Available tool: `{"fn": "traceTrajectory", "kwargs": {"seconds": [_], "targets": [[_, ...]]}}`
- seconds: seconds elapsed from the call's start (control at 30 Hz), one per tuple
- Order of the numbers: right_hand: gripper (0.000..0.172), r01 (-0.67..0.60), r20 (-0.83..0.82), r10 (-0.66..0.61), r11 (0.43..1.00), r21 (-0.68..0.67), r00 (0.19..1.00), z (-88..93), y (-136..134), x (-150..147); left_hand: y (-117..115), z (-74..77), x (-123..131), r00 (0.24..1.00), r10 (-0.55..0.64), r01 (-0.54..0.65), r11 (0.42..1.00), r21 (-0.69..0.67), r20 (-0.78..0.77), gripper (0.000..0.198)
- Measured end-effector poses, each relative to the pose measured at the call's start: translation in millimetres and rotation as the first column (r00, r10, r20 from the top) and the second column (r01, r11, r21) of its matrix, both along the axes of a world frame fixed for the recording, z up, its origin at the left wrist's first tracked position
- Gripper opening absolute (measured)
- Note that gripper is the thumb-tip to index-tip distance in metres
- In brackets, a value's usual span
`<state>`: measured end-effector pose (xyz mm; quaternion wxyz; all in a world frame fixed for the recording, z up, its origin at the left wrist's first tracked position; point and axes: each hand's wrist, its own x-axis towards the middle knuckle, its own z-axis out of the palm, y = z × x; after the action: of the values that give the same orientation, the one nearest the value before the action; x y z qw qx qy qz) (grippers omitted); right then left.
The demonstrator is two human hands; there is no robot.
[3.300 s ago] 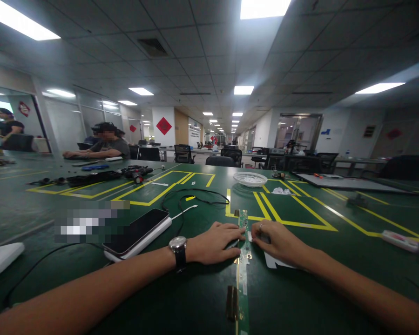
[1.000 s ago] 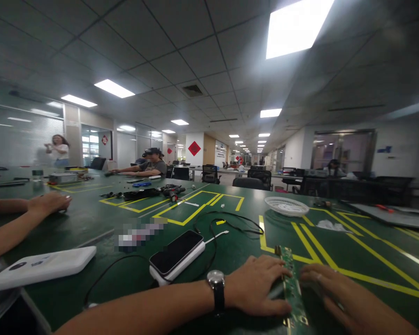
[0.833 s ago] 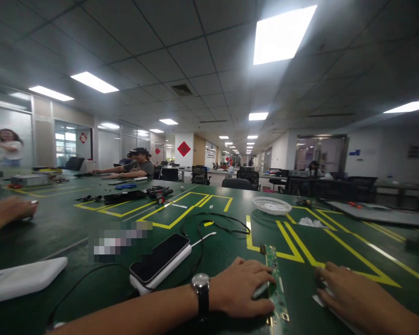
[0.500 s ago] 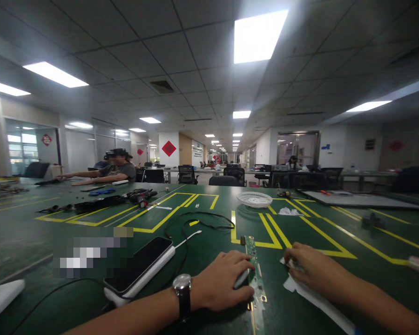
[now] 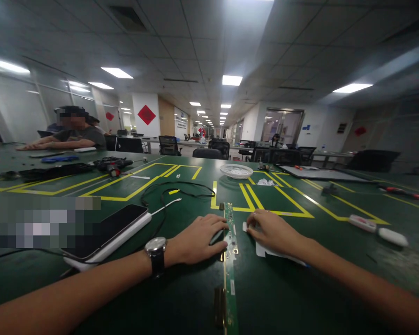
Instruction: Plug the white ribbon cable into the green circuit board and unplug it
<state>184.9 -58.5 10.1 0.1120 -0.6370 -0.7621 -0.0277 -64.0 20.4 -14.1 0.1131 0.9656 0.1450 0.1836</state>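
A long narrow green circuit board [image 5: 228,260] lies on the green table [image 5: 282,298], running away from me. My left hand [image 5: 197,239], with a watch on its wrist, rests on the table beside the board's left edge, fingers curled with the fingertips against the board. My right hand [image 5: 274,230] lies palm down on a white sheet of paper [image 5: 265,251] just right of the board, fingers bent with their tips pressing a small white piece at the paper's far end. What lies under either palm is hidden.
A phone on a white power bank [image 5: 108,230] with a black cable [image 5: 176,190] sits at left. A white mesh basket [image 5: 236,170] stands behind yellow floor-tape lines. A white and pink tool [image 5: 375,228] lies at right. Another person [image 5: 70,135] sits at the far left with tools [image 5: 108,165].
My view swung left, then back right and down. My right hand drew away from the board, took hold on the white paper, and came back next to the board. My left hand stayed by the board.
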Motion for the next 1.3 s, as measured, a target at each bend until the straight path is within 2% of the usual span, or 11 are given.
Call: {"fn": "traceTrajectory", "kwargs": {"seconds": [0.1, 0.23, 0.47, 0.73, 1.0, 1.07, 1.2, 1.3], "targets": [[0.023, -0.057, -0.029, 0.057, 0.998, 0.016, 0.998, -2.2, 1, -12, 0, 0.2, 0, 1.0, -0.003, 0.003, 1.0, 0.003, 0.013, 0.04], [0.021, -0.061, -0.037, 0.062, 0.997, 0.039, 0.997, -6.7, 4, -19, -2, 0.8, 0, 1.0, 0.008, -0.008, 1.0, 0.014, 0.018, 0.039], [0.021, -0.068, -0.07, 0.07, 0.997, 0.026, 0.995, -7.5, 3, -17, -1, -0.8, 1, 0.999, 0.009, -0.009, 1.0, 0.019, 0.033, 0.038], [0.018, -0.207, -0.176, 0.204, 0.978, 0.004, 0.963, -4.8, 4, -11, 4, -0.3, 0, 0.998, -0.066, 0.067, 0.997, -0.029, 0.018, 0.035], [0.019, -0.196, -0.184, 0.196, 0.98, 0.014, 0.963, -6.1, 6, -7, 3, 0.2, 1, 0.998, -0.061, 0.061, 0.996, -0.07, 0.006, 0.037], [0.021, -0.275, -0.197, 0.275, 0.961, 0.03, 0.941, -1.7, 4, -6, 2, 1.0, 1, 0.998, -0.054, 0.056, 0.993, -0.104, 0.027, 0.038], [0.037, -0.5, -0.178, 0.501, 0.864, 0.05, 0.847, 6.0, -3, -8, 4, 1.0, 1, 0.987, 0.054, -0.018, 0.975, -0.223, 0.154, 0.036], [0.046, -0.53, -0.121, 0.526, 0.848, 0.004, 0.842, 3.9, -3, -7, 7, -0.8, 0, 0.961, 0.151, -0.075, 0.949, -0.308, 0.232, 0.031]]}}
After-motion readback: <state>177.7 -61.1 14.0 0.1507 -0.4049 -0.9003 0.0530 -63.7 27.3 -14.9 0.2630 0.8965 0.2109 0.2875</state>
